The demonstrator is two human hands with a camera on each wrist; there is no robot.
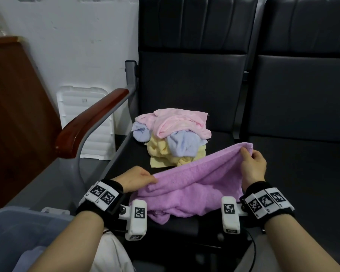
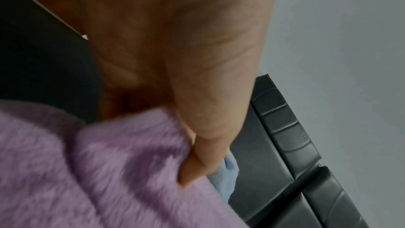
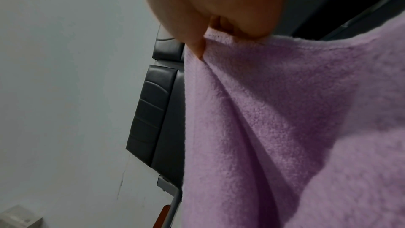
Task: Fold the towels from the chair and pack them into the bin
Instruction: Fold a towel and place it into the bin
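Both hands, left hand (image 1: 136, 178) and right hand (image 1: 252, 165), pinch the purple towel's (image 1: 192, 185) edge; it sags onto the chair (image 1: 283, 163).

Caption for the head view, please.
Both hands pinch a purple towel over the chair seat, unfolded towels behind.

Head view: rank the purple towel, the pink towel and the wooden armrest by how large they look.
1. purple towel, though it lies nearest the camera
2. pink towel and wooden armrest: look alike, not ranked
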